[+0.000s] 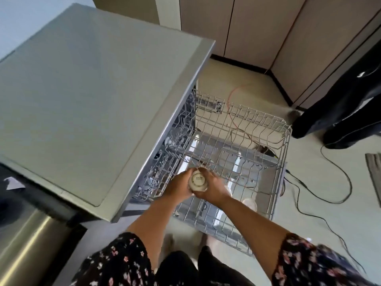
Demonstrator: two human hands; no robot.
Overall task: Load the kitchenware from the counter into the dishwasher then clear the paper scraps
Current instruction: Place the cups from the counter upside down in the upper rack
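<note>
Cup (198, 181) — white, printed base upward

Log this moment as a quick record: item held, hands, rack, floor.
item: white cup, printed base facing the camera
left hand: grips the cup's left side
right hand: grips its right side
position: over the near-left part of the rack
rack: wire, pulled out of the dishwasher
floor: black cables beside the rack

Black cable (351, 182) loops on floor (367, 213); orange cord (237, 90) near beige wall panels (257, 27).
</note>
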